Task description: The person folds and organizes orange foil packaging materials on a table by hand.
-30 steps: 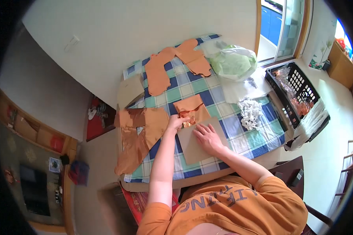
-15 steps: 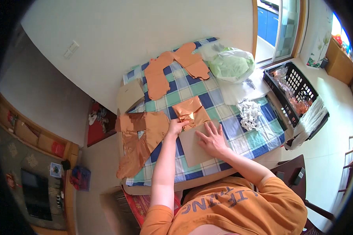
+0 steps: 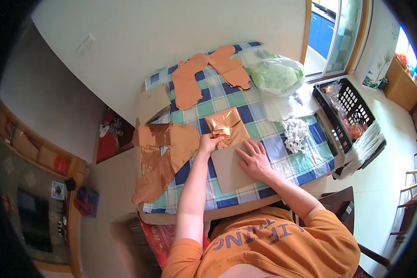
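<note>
A folded, shiny copper foil balloon (image 3: 234, 126) lies flat on the checked cloth in front of me. At its lower left corner, my left hand (image 3: 210, 142) pinches the foil between thumb and fingers. Just nearer to me is a grey-beige cardboard sheet (image 3: 229, 172), which touches or slightly overlaps the foil's near edge. My right hand (image 3: 255, 162) rests on the sheet's right side, palm down with fingers spread. To the left of my left hand, an unfolded copper foil balloon (image 3: 171, 139) is spread out, with part of it toward the table's near left corner.
Matte orange cut-out shapes (image 3: 187, 83) lie at the back of the checked cloth (image 3: 227, 98). A beige board (image 3: 153, 102) is at the left edge. On the right are white curled strips (image 3: 295, 134), a green-white plastic bag (image 3: 278, 76) and a black crate (image 3: 350, 111).
The view has shifted slightly. Both hands stay in nearly the same places, the left still pinching the foil's corner and the right still flat on the cardboard.
</note>
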`<state>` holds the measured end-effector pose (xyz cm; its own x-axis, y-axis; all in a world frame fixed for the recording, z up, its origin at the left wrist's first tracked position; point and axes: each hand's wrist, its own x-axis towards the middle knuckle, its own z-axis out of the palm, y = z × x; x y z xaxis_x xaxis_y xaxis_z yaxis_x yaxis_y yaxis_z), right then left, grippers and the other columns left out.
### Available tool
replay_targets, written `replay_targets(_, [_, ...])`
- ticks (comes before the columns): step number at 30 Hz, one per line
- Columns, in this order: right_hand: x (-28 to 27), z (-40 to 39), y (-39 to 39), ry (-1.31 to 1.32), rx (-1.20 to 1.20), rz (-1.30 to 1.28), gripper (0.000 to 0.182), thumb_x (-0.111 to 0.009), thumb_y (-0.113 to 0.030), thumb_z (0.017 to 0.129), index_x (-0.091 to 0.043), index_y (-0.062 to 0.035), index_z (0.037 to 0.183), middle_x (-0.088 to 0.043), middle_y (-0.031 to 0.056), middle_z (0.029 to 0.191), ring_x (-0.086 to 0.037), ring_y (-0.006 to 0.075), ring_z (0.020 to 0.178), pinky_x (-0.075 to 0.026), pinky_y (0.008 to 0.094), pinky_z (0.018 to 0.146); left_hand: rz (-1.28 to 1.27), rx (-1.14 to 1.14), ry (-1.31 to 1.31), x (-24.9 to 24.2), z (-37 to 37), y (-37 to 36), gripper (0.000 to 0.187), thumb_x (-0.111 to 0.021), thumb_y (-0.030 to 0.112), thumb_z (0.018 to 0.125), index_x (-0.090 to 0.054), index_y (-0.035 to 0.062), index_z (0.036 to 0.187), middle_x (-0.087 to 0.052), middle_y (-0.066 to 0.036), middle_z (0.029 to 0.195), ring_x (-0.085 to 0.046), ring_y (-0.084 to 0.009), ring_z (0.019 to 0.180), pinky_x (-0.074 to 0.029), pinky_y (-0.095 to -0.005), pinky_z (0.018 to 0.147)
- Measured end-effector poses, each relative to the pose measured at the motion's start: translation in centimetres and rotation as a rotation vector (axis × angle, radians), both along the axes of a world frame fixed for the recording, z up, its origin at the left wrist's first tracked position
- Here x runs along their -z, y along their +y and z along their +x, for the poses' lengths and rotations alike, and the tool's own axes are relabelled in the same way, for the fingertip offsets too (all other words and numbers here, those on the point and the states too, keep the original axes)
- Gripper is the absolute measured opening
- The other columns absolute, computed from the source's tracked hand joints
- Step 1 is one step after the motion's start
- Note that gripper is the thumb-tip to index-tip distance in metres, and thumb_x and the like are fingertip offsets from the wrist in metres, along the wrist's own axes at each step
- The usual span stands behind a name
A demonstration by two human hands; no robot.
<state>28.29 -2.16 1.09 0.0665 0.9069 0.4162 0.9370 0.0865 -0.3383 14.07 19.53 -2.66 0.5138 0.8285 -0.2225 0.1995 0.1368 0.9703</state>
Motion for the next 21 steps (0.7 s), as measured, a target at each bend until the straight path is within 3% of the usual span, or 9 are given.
replay_targets(7, [0.2, 0.2, 0.0, 0.084, 0.01, 0.026, 0.041, -0.058, -0.023, 0.082, -0.057, -0.007, 0.12, -0.049, 0.0179, 0.129, -0.042, 0.0341, 0.127, -0.028, 0.0539, 0.109, 0.09, 0.024, -0.058, 0.6, -0.2, -0.1, 0.019, -0.076, 0.007, 0.078, -0.071, -0.0026, 0.094, -0.07, -0.005, 0.086, -0.062, -0.0098, 0.074, -0.049, -0.0253, 0.067])
replay_targets(10, [0.3, 0.2, 0.0, 0.073, 0.015, 0.044, 0.042, -0.059, -0.023, 0.081, -0.057, -0.0068, 0.12, -0.05, 0.0175, 0.128, -0.042, 0.0339, 0.126, -0.028, 0.0542, 0.108, 0.292, 0.029, -0.103, -1.1, -0.6, -2.0, 0.02, -0.074, 0.009, 0.079, -0.07, 0.0002, 0.097, -0.07, -0.004, 0.084, -0.061, -0.0089, 0.07, -0.048, -0.0256, 0.063])
replay_targets(13, [0.3, 0.1, 0.0, 0.067, 0.019, 0.052, 0.043, -0.059, -0.023, 0.082, -0.056, -0.0067, 0.121, -0.05, 0.017, 0.128, -0.042, 0.0335, 0.126, -0.028, 0.0545, 0.108, 0.657, -0.017, 0.05, -3.6, -0.7, -4.6, 0.018, -0.073, 0.012, 0.08, -0.069, 0.0033, 0.095, -0.069, -0.005, 0.081, -0.061, -0.0107, 0.066, -0.047, -0.0267, 0.058])
replay_targets(16, [0.4, 0.1, 0.0, 0.061, 0.026, 0.052, 0.043, -0.059, -0.025, 0.082, -0.057, -0.0074, 0.122, -0.051, 0.0163, 0.128, -0.042, 0.0333, 0.127, -0.027, 0.0544, 0.109, 0.706, -0.076, 0.063, -6.3, -1.0, -8.2, 0.019, -0.074, 0.016, 0.08, -0.067, 0.0051, 0.093, -0.066, -0.006, 0.076, -0.063, -0.0166, 0.064, -0.047, -0.0291, 0.056])
replay_targets(17, [0.5, 0.1, 0.1, 0.056, 0.028, 0.052, 0.044, -0.06, -0.025, 0.082, -0.057, -0.008, 0.122, -0.051, 0.0159, 0.128, -0.042, 0.0334, 0.127, -0.027, 0.0543, 0.109, 0.72, -0.088, 0.257, -5.8, -1.5, -8.9, 0.017, -0.073, 0.016, 0.08, -0.065, 0.0058, 0.092, -0.064, -0.007, 0.079, -0.064, -0.0224, 0.065, -0.049, -0.0318, 0.057])
replay_targets(21, [1.9, 0.2, 0.3, 0.055, 0.032, 0.029, 0.043, -0.061, -0.028, 0.081, -0.059, -0.0111, 0.121, -0.054, 0.0142, 0.127, -0.041, 0.0338, 0.127, -0.026, 0.054, 0.11, 1.011, 0.083, 0.11, -4.0, -3.2, -10.2, 0.016, -0.065, 0.003, 0.078, -0.066, 0.0082, 0.093, -0.06, -0.007, 0.096, -0.065, -0.0263, 0.077, -0.052, -0.0343, 0.064])
